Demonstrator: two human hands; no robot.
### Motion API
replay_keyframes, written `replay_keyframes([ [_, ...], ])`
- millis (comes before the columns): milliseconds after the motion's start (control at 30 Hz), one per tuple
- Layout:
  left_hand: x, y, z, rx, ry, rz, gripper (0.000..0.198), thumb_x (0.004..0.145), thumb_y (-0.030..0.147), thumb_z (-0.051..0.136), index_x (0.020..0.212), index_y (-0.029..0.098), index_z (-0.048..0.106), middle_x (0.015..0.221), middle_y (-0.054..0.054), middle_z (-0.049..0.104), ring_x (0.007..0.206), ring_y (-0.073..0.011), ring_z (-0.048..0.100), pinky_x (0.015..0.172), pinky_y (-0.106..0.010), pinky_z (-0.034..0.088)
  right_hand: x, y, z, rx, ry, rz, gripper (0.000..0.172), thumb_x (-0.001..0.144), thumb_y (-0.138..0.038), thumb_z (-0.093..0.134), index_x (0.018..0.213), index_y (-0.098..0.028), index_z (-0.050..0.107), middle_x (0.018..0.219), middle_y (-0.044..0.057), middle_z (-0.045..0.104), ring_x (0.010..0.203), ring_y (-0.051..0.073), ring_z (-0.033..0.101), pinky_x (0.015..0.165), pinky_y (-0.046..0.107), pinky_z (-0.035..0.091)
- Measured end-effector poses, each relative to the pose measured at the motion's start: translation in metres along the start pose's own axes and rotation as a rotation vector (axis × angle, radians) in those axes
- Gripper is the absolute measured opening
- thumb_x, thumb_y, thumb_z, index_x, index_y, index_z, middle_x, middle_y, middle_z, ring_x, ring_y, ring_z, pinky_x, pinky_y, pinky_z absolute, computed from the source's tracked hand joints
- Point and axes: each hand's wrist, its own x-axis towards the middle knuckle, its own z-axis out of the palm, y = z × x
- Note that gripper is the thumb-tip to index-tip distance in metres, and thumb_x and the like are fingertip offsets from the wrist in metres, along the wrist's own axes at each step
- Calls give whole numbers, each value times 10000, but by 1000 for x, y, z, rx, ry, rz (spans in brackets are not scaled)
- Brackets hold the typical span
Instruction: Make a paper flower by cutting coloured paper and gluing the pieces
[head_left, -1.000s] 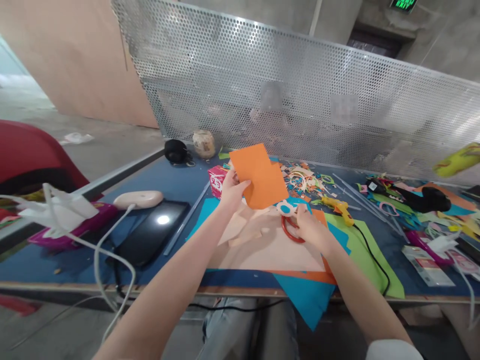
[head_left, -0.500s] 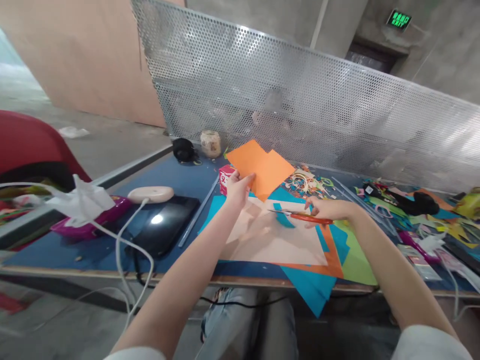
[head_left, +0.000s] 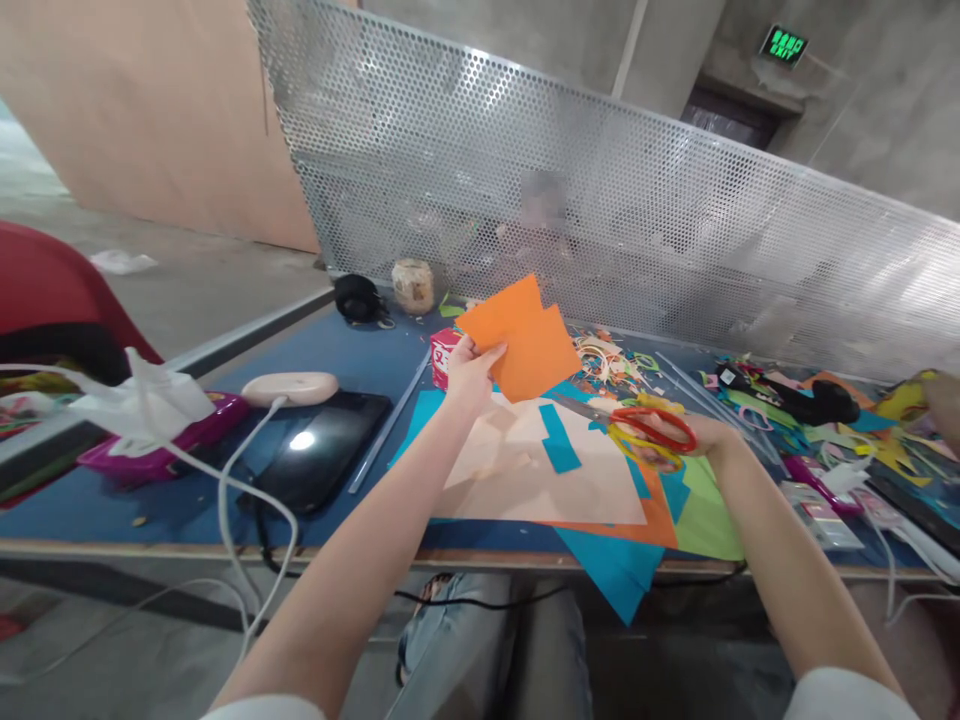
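Pinched in my left hand point(head_left: 475, 373) is a sheet of orange paper point(head_left: 525, 345) with a notch cut in its upper edge, held up above the table. My right hand point(head_left: 679, 445) is closed on scissors point(head_left: 651, 428) with red and yellow handles. Their blades point left, low over the papers and apart from the orange sheet. Below both hands lies a pale pink sheet point(head_left: 487, 490), with a cut blue paper piece point(head_left: 559, 440) on it. Blue, orange and green sheets point(head_left: 716, 510) stick out from underneath.
Paper scraps point(head_left: 600, 362) are heaped before the perforated metal screen point(head_left: 450, 150). On the left are a black tablet point(head_left: 322, 455), a white device point(head_left: 291, 389) with cables and a purple tissue box point(head_left: 172, 440). A glass jar point(head_left: 412, 287) stands at the back.
The orange sheet has turned a little in my left hand. My right hand has shifted right and rotated the scissors, so both handle loops now show.
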Motion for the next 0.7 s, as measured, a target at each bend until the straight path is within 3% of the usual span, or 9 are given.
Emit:
replay_keyframes([
  [67, 1, 1, 0, -1, 20, 40, 365, 434, 119, 737, 774, 172, 613, 811, -8, 700, 756, -140, 639, 737, -268, 494, 5, 3, 2, 11, 34, -4, 573, 692, -772, 249, 868, -234, 336, 606, -62, 405, 448, 80, 366, 451, 240, 340],
  [133, 0, 2, 2, -5, 32, 85, 317, 463, 117, 716, 758, 175, 613, 793, 7, 694, 747, -122, 633, 729, -242, 490, 9, 4, 5, -40, 128, 22, 538, 707, -748, 275, 853, -234, 335, 609, -55, 418, 453, 87, 379, 447, 236, 328],
  [200, -1, 5, 3, -7, 57, 91, 259, 489, 110, 686, 727, 172, 606, 740, 22, 682, 685, -103, 624, 670, -212, 486, 14, 2, 11, -225, 327, 41, 526, 663, -701, 442, 878, -228, 359, 656, -33, 480, 499, 105, 440, 477, 244, 351],
  [267, -3, 7, 4, -8, 52, 8, 170, 545, 150, 645, 707, 167, 598, 637, 29, 654, 545, -87, 588, 543, -194, 459, 19, 1, 20, -503, 580, 31, 568, 598, -633, 578, 931, -214, 388, 757, 19, 553, 602, 148, 523, 546, 269, 395],
  [367, -5, 10, 0, -8, -140, -221, 173, 683, 281, 553, 783, 152, 611, 507, 19, 593, 352, -81, 465, 386, -204, 361, 27, 2, 34, -794, 819, -43, 644, 592, -577, 614, 1034, -165, 391, 889, 112, 590, 777, 241, 577, 637, 323, 431],
  [500, -5, 7, -10, 85, -469, -578, 293, 787, 387, 467, 847, 137, 607, 531, -19, 621, 305, -92, 434, 361, -223, 341, 39, 5, 41, -1029, 1058, -189, 717, 594, -517, 642, 1116, -102, 380, 1036, 192, 548, 971, 326, 517, 748, 398, 437],
  [600, -11, 3, -9, 255, -567, -765, 295, 758, 400, 526, 898, 149, 592, 679, -61, 681, 324, -104, 484, 343, -223, 345, 47, 7, 40, -1176, 1194, -261, 744, 621, -456, 659, 1187, -84, 352, 1044, 193, 535, 994, 336, 475, 785, 439, 423],
  [700, -23, 5, 2, 348, -564, -755, 363, 690, 413, 621, 951, 166, 571, 730, -59, 692, 291, -86, 467, 309, -210, 325, 55, 5, 40, -1296, 1275, -345, 755, 658, -403, 667, 1233, -66, 312, 1039, 195, 521, 992, 318, 446, 784, 428, 419],
])
